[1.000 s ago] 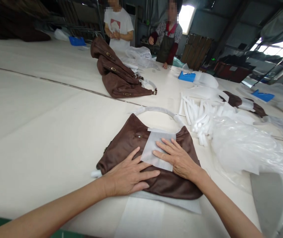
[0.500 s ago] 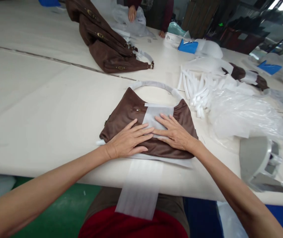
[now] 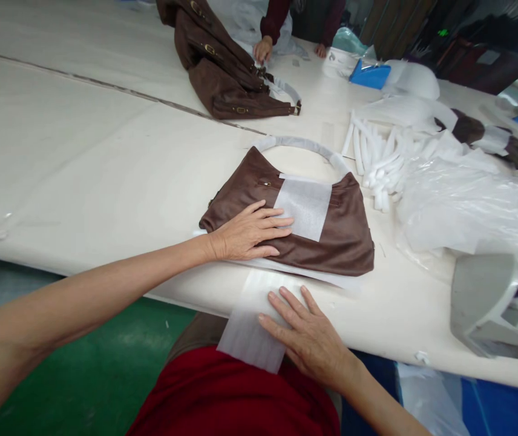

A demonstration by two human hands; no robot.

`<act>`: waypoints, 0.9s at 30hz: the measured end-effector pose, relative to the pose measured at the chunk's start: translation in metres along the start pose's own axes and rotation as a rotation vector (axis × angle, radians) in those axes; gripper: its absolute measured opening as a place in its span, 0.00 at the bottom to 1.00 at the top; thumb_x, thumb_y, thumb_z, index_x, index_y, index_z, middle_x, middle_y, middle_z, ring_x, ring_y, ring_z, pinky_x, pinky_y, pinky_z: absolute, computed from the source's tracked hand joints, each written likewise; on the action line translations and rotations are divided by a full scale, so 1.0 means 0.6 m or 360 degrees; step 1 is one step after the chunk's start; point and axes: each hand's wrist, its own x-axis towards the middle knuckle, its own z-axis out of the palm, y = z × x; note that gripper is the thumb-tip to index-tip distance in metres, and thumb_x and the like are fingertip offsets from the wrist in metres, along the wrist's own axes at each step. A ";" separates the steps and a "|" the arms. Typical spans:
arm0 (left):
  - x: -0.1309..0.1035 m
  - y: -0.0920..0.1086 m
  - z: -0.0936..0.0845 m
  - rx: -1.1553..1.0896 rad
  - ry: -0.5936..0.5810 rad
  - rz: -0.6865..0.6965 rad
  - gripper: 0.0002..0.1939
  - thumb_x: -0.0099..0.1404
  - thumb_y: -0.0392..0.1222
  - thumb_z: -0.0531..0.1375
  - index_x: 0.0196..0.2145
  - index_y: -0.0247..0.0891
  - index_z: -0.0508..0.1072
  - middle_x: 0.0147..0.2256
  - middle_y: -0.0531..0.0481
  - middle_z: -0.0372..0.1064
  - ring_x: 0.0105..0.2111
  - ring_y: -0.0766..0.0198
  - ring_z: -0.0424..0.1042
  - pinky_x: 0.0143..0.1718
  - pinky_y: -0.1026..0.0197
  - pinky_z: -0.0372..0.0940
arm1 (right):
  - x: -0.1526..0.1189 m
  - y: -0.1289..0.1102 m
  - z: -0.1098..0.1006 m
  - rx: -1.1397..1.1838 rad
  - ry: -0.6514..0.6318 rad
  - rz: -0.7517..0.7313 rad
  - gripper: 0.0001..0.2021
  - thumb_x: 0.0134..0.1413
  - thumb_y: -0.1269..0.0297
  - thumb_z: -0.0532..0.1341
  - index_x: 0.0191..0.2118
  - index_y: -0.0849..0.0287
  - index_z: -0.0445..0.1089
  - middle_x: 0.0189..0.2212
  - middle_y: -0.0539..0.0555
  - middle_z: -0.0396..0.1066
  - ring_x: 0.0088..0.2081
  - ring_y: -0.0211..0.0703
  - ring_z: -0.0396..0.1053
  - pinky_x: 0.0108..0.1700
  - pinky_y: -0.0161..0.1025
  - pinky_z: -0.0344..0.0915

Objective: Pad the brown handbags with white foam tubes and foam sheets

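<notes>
Cream worktable (image 3: 81,151) runs wide. Left hand (image 3: 245,233) lies flat, fingers spread, pinning brown handbag (image 3: 345,236) w/ white foam sheet (image 3: 305,206) on top. Right hand (image 3: 307,336), open, presses foam strip (image 3: 252,330) at 6 o'clock edge. Keep bag pinned; lift strip evenly, I'd say.

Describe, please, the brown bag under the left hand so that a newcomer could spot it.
On the long cream table, nearest its front edge, lies a flat brown bag under the left hand. Unlike the heaped brown bags farther back, it carries a white foam sheet on top.
</notes>
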 end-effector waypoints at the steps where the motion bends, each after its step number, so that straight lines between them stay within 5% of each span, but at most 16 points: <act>1: 0.000 0.000 0.000 -0.0003 -0.0001 -0.0005 0.26 0.70 0.50 0.59 0.63 0.44 0.63 0.63 0.45 0.61 0.66 0.52 0.53 0.69 0.40 0.37 | 0.005 0.002 0.006 -0.0010 0.0086 -0.0036 0.34 0.57 0.76 0.53 0.68 0.50 0.52 0.70 0.53 0.44 0.71 0.54 0.37 0.69 0.67 0.41; 5: -0.003 0.001 -0.003 0.0012 0.0016 -0.0001 0.26 0.70 0.50 0.59 0.63 0.44 0.63 0.62 0.45 0.62 0.66 0.53 0.54 0.69 0.41 0.38 | 0.001 0.005 0.031 0.0143 0.0530 -0.0168 0.25 0.62 0.78 0.50 0.64 0.61 0.58 0.60 0.58 0.66 0.68 0.45 0.52 0.69 0.56 0.51; 9: -0.005 0.002 -0.006 0.0064 0.0039 0.0028 0.24 0.71 0.50 0.57 0.62 0.43 0.65 0.62 0.45 0.62 0.65 0.53 0.55 0.69 0.41 0.39 | -0.023 -0.006 0.037 0.0216 0.0702 -0.0105 0.23 0.65 0.76 0.49 0.64 0.64 0.56 0.56 0.59 0.70 0.64 0.45 0.59 0.68 0.53 0.56; 16: -0.012 -0.002 0.000 0.0099 0.0060 0.0032 0.24 0.71 0.50 0.57 0.61 0.43 0.64 0.62 0.45 0.62 0.65 0.51 0.54 0.69 0.39 0.39 | 0.049 0.009 -0.083 0.0209 0.1001 -0.0117 0.17 0.66 0.70 0.52 0.58 0.61 0.65 0.46 0.60 0.75 0.51 0.46 0.72 0.56 0.46 0.69; 20: -0.013 -0.007 -0.001 0.0027 0.0095 0.0074 0.24 0.70 0.46 0.55 0.62 0.42 0.64 0.60 0.44 0.65 0.64 0.50 0.56 0.68 0.38 0.42 | 0.120 0.076 -0.128 0.0228 0.1179 0.0386 0.11 0.66 0.62 0.56 0.38 0.58 0.75 0.30 0.54 0.71 0.33 0.42 0.69 0.37 0.39 0.67; 23: -0.017 -0.011 -0.011 -0.0075 0.0041 0.0049 0.22 0.72 0.41 0.50 0.61 0.42 0.66 0.57 0.44 0.68 0.62 0.52 0.59 0.69 0.40 0.43 | 0.153 0.121 -0.113 0.0441 0.1194 0.0852 0.15 0.64 0.58 0.59 0.27 0.59 0.71 0.27 0.50 0.67 0.30 0.38 0.65 0.35 0.35 0.64; 27: -0.020 -0.024 -0.017 -0.0243 -0.0010 0.0032 0.23 0.74 0.44 0.44 0.61 0.43 0.66 0.57 0.46 0.68 0.61 0.54 0.60 0.69 0.40 0.45 | 0.176 0.140 -0.083 0.0619 0.1223 0.1168 0.10 0.59 0.64 0.64 0.27 0.60 0.69 0.28 0.49 0.69 0.31 0.38 0.67 0.36 0.34 0.62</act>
